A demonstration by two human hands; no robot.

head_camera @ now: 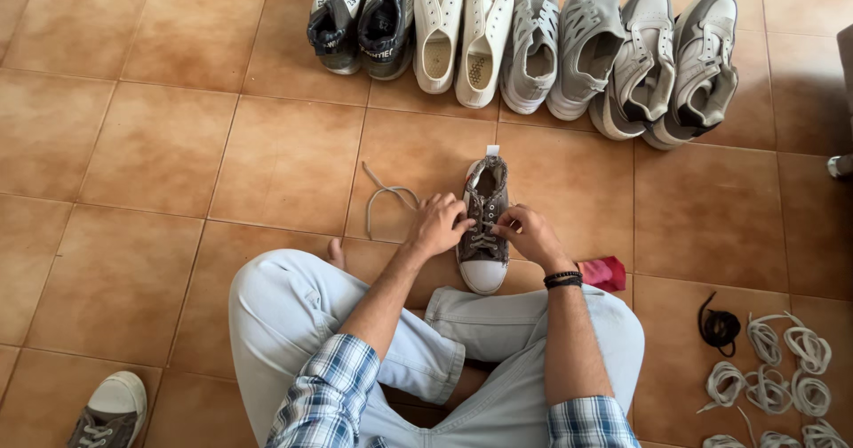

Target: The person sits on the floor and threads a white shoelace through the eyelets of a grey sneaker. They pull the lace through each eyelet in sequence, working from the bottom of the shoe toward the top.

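1. A grey canvas sneaker (484, 221) with a white toe cap stands upright on the tiled floor (160, 146), toe toward the person's crossed legs, so the eyelet rows face up and lie within easy reach.
2. The left hand (437, 226) rests against the shoe's left side, fingers curled on its edge and on the grey lace (384, 195), seemingly to steady it; the lace's free end trails in a loop over the floor to the left.
3. The right hand (524, 232) is pinched on a bit of lace at the eyelets, touching the shoe's right side.
4. So the sneaker sits between both hands, just ahead of the knees.
5. A red cloth (604, 273) lies by the right wrist.
6. Coiled laces (782, 368) are gathered at the right, apart from the shoe.
7. A row of paired shoes (533, 39) lines the far floor; its matching sneaker (108, 412) lies near the left.
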